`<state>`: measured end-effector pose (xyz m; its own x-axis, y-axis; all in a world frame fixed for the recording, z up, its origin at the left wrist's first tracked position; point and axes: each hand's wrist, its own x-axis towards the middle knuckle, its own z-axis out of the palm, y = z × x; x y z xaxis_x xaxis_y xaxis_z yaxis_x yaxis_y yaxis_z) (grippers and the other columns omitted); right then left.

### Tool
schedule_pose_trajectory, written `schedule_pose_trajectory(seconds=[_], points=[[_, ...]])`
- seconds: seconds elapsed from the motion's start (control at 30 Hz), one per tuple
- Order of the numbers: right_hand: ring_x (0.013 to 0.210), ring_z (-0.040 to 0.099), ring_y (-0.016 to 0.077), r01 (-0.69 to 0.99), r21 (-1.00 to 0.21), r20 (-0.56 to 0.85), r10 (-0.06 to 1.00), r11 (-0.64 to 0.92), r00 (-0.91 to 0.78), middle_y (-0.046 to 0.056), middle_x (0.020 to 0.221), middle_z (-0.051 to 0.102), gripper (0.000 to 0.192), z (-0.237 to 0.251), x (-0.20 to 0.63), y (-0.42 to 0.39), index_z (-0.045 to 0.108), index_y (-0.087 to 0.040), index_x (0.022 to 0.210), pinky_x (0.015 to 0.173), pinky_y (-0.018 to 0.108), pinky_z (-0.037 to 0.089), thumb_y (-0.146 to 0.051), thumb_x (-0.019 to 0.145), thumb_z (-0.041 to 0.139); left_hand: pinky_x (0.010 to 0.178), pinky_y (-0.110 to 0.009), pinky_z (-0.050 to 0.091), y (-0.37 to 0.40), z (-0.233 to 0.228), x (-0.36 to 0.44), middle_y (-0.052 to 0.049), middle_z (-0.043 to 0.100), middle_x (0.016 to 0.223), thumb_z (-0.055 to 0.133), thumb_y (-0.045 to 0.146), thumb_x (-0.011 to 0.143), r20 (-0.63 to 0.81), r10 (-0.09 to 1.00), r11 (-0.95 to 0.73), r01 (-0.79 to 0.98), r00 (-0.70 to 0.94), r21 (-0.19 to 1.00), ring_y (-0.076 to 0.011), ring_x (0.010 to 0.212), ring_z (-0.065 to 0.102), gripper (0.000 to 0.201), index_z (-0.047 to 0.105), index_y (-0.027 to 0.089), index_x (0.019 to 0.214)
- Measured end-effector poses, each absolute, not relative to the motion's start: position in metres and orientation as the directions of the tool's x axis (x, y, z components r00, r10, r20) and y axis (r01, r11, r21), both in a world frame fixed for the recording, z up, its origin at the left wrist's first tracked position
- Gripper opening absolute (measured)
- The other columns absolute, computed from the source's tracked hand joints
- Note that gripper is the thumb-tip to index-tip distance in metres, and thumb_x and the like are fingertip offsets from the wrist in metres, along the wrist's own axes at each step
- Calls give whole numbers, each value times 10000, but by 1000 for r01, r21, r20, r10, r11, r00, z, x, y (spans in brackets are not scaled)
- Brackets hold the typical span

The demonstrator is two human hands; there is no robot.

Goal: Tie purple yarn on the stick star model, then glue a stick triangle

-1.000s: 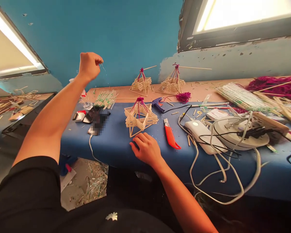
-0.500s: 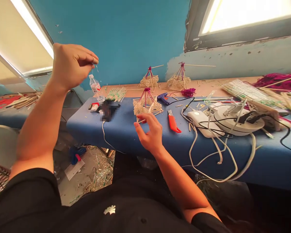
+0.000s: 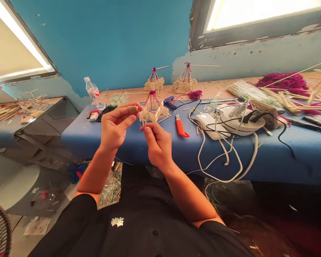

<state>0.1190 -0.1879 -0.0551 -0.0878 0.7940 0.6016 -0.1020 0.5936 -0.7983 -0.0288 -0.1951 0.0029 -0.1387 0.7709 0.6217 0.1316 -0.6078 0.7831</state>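
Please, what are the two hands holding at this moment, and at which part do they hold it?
It cannot be told surely. The left hand and right hand pinch their fingertips together before the stick pyramid; anything between them is too thin to see.

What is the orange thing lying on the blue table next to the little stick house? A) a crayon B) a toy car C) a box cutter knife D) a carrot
C, the orange thing is a box cutter knife with a metal tip, lying flat on the blue table just right of the stick house.
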Motion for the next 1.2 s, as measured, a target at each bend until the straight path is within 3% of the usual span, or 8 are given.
schedule_pose_trajectory(seconds=[0.1, 0.2, 0.53, 0.6, 0.7, 0.8, 1.0, 1.2], points=[[579, 454, 84, -40, -819, 572, 812, 572, -115, -42, 639, 532, 332, -66, 126, -199, 740, -185, 946, 643, 248, 397, -403, 1077, 526, 1003, -349, 686, -181, -23, -20, 31, 832, 1187, 906, 333, 832, 507, 826, -540, -87, -247, 837, -195, 1128, 808, 165, 869, 391, 982], [574, 463, 98, 10, -847, 525, 839, 532, -142, -37, 605, 515, 356, -76, 128, -203, 752, -185, 929, 646, 258, 399, -421, 1070, 527, 983, -302, 686, -171, -36, -20, 36, 841, 1141, 925, 331, 819, 446, 842, -511, -184, -304, 840, -181, 1102, 820, 161, 864, 360, 965], [551, 422, 78, -43, -892, 448, 867, 451, -218, -44, 596, 523, 310, -82, 134, -200, 721, -179, 851, 582, 249, 345, -405, 1012, 584, 1031, -356, 683, -168, -48, -30, 45, 785, 1259, 890, 530, 866, 494, 779, -505, 80, -387, 859, -235, 1277, 768, 295, 737, 331, 1020], [542, 419, 70, -82, -900, 436, 873, 428, -220, -55, 622, 541, 232, -78, 131, -199, 721, -180, 949, 553, 241, 334, -398, 970, 644, 1006, -360, 689, -174, -45, -23, 45, 772, 1250, 892, 515, 875, 525, 757, -532, 100, -388, 841, -231, 1225, 788, 292, 710, 314, 983], [529, 418, 60, -182, -899, 431, 880, 399, -201, -72, 669, 565, 308, -69, 127, -197, 701, -180, 1129, 521, 235, 327, -405, 920, 725, 943, -361, 699, -183, -39, -10, 41, 761, 1195, 894, 476, 883, 566, 730, -568, 120, -384, 814, -215, 1119, 814, 279, 687, 299, 939], [566, 449, 59, -234, -890, 436, 879, 391, -194, -44, 726, 621, 234, -61, 125, -197, 705, -180, 1014, 538, 234, 356, -398, 928, 719, 894, -365, 702, -191, -34, -1, 38, 748, 1152, 890, 467, 887, 584, 717, -582, 135, -381, 802, -206, 1060, 820, 271, 679, 300, 921], [579, 479, 63, -269, -896, 415, 883, 354, -218, -26, 709, 642, 246, -53, 130, -201, 695, -171, 862, 539, 233, 379, -405, 929, 731, 1000, -426, 679, -198, -30, 3, 34, 701, 1340, 721, 583, 1005, 580, 740, -507, 284, -340, 814, -251, 1278, 755, 278, 667, 311, 999], [560, 486, 55, -264, -905, 395, 891, 335, -223, -20, 682, 663, 247, -51, 133, -206, 720, -161, 818, 528, 213, 386, -391, 902, 756, 847, -303, 702, -196, -27, 10, 34, 743, 1106, 910, 480, 882, 596, 696, -613, 102, -401, 784, -196, 1043, 823, 340, 659, 252, 899]])
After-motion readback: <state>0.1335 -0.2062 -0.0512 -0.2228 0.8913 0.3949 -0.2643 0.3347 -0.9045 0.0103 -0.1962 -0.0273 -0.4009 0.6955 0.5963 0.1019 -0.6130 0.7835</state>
